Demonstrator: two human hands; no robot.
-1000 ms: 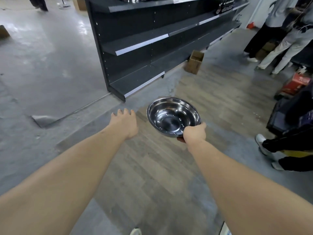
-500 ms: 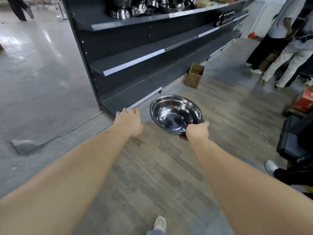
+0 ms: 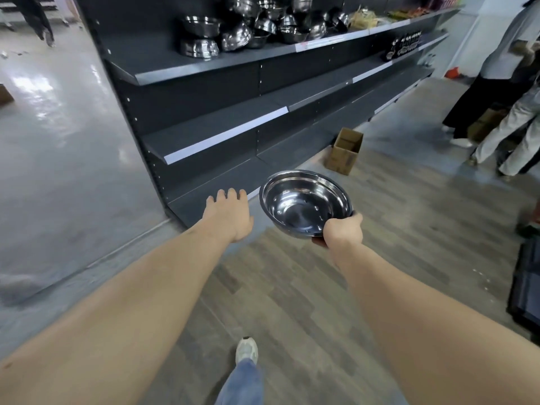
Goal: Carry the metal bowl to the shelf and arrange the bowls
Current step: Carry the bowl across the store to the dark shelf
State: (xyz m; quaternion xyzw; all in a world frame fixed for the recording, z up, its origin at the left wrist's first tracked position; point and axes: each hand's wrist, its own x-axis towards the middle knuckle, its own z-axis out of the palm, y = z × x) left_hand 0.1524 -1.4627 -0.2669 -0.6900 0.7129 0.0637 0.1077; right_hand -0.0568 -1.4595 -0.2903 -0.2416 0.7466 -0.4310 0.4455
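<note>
My right hand (image 3: pixel 343 230) grips the near rim of a shiny metal bowl (image 3: pixel 304 201), held level in front of me with its hollow facing up. To the bowl's left my left hand (image 3: pixel 229 214) reaches forward, palm down, fingers apart and holding nothing. Ahead stands a dark shelf unit (image 3: pixel 204 68). Its upper shelf carries several metal bowls (image 3: pixel 248 30), some stacked, some tipped on their sides. The two lower shelves are bare.
An open cardboard box (image 3: pixel 344 152) stands on the wood floor by the shelf base. People stand at the right (image 3: pixel 502 92); another walks at the far left (image 3: pixel 41 21). A dark crate (image 3: pixel 526 287) sits at the right edge. My shoe (image 3: pixel 247 350) steps forward.
The view has risen and come closer to the shelf, so the upper shelf with its bowls now shows fully. My right hand holds the bowl as before; my foot has stepped forward.
</note>
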